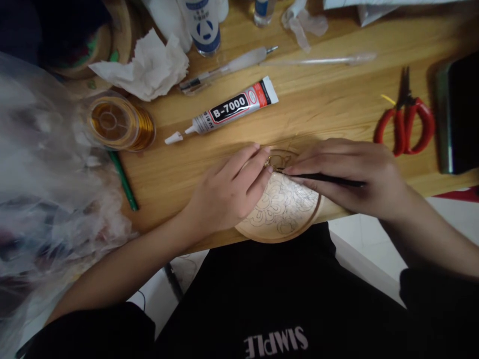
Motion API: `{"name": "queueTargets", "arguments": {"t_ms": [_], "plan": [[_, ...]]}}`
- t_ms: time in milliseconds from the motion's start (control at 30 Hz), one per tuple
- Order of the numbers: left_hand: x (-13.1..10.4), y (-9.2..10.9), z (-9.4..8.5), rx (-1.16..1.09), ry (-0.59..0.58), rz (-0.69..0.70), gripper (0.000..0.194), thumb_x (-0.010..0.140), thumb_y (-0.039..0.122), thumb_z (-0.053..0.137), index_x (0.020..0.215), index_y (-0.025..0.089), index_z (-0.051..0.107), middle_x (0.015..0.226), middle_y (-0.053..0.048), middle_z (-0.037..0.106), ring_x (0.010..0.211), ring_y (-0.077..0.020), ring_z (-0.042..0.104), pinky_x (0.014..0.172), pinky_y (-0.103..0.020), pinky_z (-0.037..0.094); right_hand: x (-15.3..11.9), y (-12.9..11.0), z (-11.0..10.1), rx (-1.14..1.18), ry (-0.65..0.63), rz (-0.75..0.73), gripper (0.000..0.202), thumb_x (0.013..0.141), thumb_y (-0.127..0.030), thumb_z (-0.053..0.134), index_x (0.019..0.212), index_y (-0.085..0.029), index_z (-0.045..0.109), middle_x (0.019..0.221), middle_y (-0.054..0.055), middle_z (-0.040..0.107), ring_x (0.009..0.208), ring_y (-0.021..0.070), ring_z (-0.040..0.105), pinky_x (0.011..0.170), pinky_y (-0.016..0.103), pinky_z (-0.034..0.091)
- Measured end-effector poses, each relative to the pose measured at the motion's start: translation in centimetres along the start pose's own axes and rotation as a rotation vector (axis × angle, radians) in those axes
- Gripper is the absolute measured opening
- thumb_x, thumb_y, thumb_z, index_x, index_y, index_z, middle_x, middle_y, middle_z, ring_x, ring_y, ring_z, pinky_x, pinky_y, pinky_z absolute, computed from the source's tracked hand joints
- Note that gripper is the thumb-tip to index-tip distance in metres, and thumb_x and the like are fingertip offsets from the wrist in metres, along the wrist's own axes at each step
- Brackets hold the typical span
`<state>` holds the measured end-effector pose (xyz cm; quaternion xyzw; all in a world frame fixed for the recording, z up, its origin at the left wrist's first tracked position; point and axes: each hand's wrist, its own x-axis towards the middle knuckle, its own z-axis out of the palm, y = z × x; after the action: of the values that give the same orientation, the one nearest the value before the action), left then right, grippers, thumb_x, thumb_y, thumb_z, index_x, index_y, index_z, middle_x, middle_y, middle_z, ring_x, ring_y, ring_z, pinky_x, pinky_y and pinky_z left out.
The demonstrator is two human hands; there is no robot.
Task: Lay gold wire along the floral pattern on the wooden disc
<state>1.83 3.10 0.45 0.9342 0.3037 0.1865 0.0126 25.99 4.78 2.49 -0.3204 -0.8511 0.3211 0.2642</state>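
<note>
A round wooden disc (pixel 312 222) lies at the table's front edge, its pale face covered in fine line drawings of curls and petals. My left hand (pixel 232 187) rests over the left part of the disc, fingers stretched out and fingertips at a thin gold wire (pixel 275 160) near the top. Between the fingers of my right hand (pixel 348 172) is a slim black tool (pixel 329 178), apparently tweezers. Its tip points left to the gold wire, close to my left fingertips. My fingers partly hide the tip and the wire.
Beyond the disc lies a B-7000 glue tube (pixel 234 107) with its cap beside it. Red-handled pliers (pixel 406 122) and a dark phone (pixel 460 114) are at right. A spool of gold wire (pixel 121 122), a green stick (pixel 124 182), crumpled tissue (pixel 149 65) and clear plastic (pixel 56 164) occupy the left.
</note>
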Motion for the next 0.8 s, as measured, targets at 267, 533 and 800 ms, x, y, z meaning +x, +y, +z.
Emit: {"name": "queueTargets", "arguments": {"t_ms": [267,533,800], "plan": [[0.1,-0.1,-0.1,0.016,0.012,0.063,0.018,0.099,0.013,0.051,0.111,0.006,0.062,0.123,-0.015,0.070,0.115,-0.0298,0.069,0.090,-0.038,0.061,0.0,-0.5,-0.1,-0.089,-0.015,0.027,0.014,0.091,-0.019,0.066,0.104,-0.026,0.070,0.093,0.001,0.075,0.085,0.0155,0.073,0.073,0.028,0.060],[-0.3,0.6,0.5,-0.019,0.036,-0.031,0.023,0.098,0.011,0.049,0.117,0.007,0.062,0.126,-0.014,0.068,0.119,-0.0275,0.066,0.093,-0.039,0.062,-0.7,-2.2,1.5,-0.241,0.108,0.059,0.017,0.086,-0.013,0.071,0.102,-0.018,0.069,0.095,0.007,0.077,0.084,0.0198,0.074,0.073,0.032,0.061],[-0.7,1.6,0.6,-0.045,0.065,-0.087,0.021,0.096,0.010,0.052,0.113,0.004,0.062,0.124,-0.018,0.068,0.117,-0.0327,0.066,0.091,-0.042,0.062,-1.4,-3.5,3.2,-0.304,0.190,0.127,0.022,0.087,-0.011,0.068,0.106,-0.022,0.068,0.093,0.006,0.077,0.080,0.0199,0.074,0.070,0.033,0.062]]}}
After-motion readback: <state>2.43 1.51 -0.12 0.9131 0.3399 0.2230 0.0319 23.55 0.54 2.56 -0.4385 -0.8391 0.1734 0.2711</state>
